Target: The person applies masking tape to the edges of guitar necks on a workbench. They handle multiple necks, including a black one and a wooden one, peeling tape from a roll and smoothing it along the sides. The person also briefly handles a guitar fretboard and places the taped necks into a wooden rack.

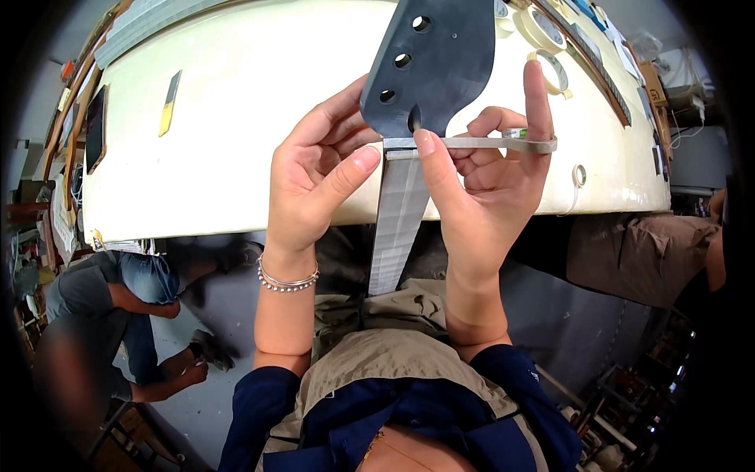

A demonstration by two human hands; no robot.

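A guitar neck with a dark headstock (431,67) points away from me, and several round holes show along its left edge. Pale grey tape strips cover the fingerboard (399,220), which runs back toward my lap. My left hand (322,161) grips the neck's left side, its fingers curled partly behind the headstock and its thumb at the edge. With its thumb, my right hand (491,169) presses a narrow strip of masking tape (476,143) across the neck just below the headstock. The strip leads to a small roll around my raised right index finger.
A cream-topped workbench (236,141) spreads ahead. On it lie a yellow-handled blade (169,104), a phone (96,130), tape rolls (543,31) and a small tape roll (580,175). One person (102,307) sits low at left; another person's clothed leg (637,256) is at right.
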